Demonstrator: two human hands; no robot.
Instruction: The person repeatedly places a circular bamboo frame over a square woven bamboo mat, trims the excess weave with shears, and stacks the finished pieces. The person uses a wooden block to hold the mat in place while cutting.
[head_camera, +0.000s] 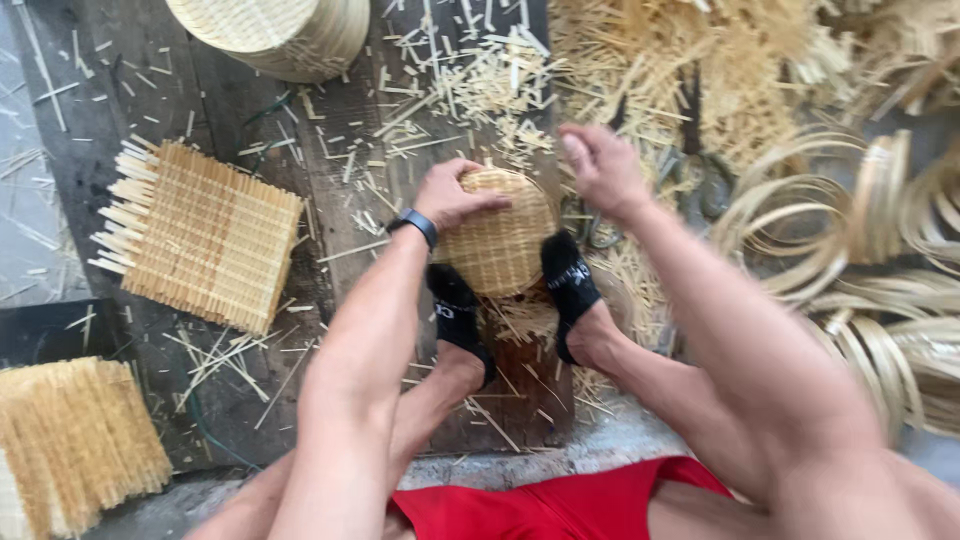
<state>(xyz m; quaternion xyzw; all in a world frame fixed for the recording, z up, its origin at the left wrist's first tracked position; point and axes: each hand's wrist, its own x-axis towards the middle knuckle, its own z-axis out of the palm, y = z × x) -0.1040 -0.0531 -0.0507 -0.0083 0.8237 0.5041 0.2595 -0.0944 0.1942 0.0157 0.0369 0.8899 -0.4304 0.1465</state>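
A small round woven basket (500, 240) is seen on the wooden board (250, 120), pinned between two feet in black socks (568, 280). The left hand (455, 195), a dark watch (415, 224) at its wrist, is laid over the basket's upper left rim, fingers curled onto it. The right hand (600, 165) is raised just beside the basket, loosely closed and holding nothing visible. A square woven mat (205, 235) lies to the left; bamboo hoops (860, 260) are piled at right, splinters scattered about
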